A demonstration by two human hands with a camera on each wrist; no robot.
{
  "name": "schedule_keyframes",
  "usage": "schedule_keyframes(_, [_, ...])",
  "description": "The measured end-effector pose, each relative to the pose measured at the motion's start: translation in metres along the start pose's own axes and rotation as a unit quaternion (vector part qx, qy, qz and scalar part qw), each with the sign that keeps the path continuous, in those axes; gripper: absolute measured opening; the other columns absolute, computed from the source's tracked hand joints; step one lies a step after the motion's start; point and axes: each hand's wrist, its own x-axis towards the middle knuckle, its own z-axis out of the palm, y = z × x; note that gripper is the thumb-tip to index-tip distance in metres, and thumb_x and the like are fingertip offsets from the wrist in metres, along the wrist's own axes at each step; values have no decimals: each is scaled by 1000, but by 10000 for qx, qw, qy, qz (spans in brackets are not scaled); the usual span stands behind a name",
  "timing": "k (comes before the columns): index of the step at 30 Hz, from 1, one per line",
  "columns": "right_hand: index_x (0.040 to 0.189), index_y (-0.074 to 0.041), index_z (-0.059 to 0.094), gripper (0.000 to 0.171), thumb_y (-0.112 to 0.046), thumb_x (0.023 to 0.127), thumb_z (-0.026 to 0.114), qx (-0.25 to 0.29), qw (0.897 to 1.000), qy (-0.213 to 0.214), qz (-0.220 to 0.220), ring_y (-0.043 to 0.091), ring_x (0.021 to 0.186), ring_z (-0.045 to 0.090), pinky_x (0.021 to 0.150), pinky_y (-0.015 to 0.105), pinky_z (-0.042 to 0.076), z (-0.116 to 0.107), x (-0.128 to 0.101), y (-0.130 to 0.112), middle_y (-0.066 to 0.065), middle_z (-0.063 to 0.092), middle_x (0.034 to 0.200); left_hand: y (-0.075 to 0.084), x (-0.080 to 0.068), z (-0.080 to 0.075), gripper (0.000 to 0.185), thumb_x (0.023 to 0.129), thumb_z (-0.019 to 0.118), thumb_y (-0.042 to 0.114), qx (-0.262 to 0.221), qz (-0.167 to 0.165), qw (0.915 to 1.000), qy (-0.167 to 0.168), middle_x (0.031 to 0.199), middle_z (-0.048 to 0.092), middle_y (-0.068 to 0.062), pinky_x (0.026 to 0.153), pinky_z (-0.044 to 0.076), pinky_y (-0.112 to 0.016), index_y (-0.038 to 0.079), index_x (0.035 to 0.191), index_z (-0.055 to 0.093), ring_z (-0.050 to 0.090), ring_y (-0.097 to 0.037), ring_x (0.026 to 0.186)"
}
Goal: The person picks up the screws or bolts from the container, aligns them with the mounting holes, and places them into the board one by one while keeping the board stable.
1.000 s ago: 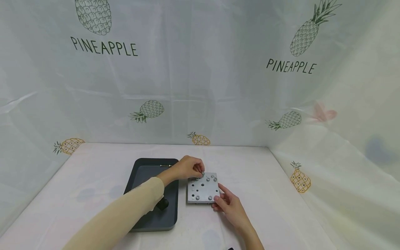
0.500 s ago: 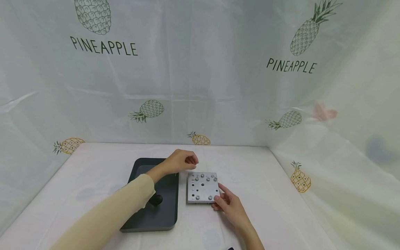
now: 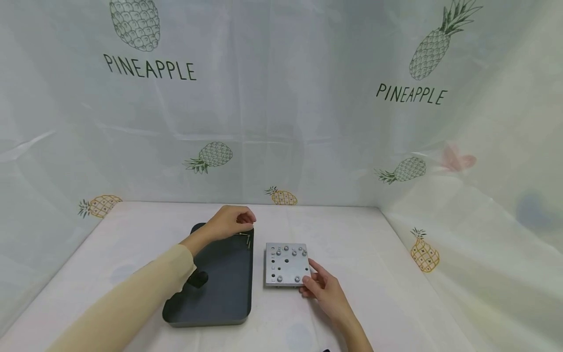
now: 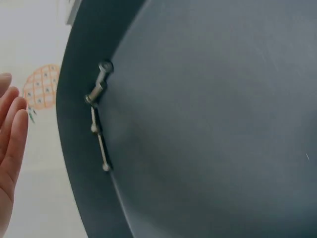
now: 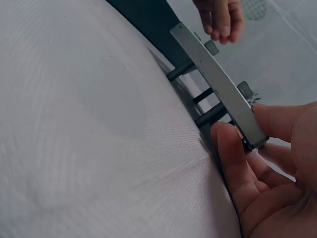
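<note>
A square silver metal plate with drilled holes and several bolts lies at the middle of the table. My right hand pinches its near right corner between thumb and fingers. In the right wrist view the plate sits raised, bolt shanks sticking out below it. My left hand hovers over the far edge of a dark grey tray, fingers loosely bent, with nothing visible in them. Along that tray's wall lie several loose screws, apart from the left hand's fingers.
The tray stands just left of the plate, with a raised rim. A black device sits under the left sleeve. Behind the table hangs a pale curtain with pineapple prints.
My left hand has left a bolt at the plate's far edge and moved left and up, over the tray's far end. The right hand keeps its hold on the plate.
</note>
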Motion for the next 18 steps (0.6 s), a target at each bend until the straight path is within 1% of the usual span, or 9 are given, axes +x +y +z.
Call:
schedule_keyframes(4, [163,-3,37,68,-16,105,69,3,10000,5,-9,25,94,75,83,30,62,0,0,1,17,68,117,-8,-7,-4,13,99,75,12,141,-66,9999,14,102,76,2,87,58,-40,10,112,77,71,-14,93])
schedule_keyframes(10, [163,-3,37,68,-16,105,69,11,10000,-16,-27,26,94,75,84,29,62,-2,0,1,17,68,117,-22,-17,-6,19,97,77,11,237,-205,9995,-52,105,78,-2,89,59,-41,8,116,77,74,-18,96])
schedule_keyframes(14, [163,-3,37,68,-16,105,69,4,10000,-35,-46,26,94,75,84,29,62,-2,0,0,17,69,116,-33,-22,-8,22,96,78,11,292,-250,9991,-165,110,78,-7,90,60,-42,5,118,76,75,-21,99])
schedule_keyframes(18, [163,-3,37,68,-16,105,69,7,10000,-41,-50,26,94,75,84,29,62,-2,0,0,18,69,117,-38,-28,-11,26,95,77,8,324,-256,9989,-227,113,78,-14,90,61,-44,1,119,75,75,-24,99])
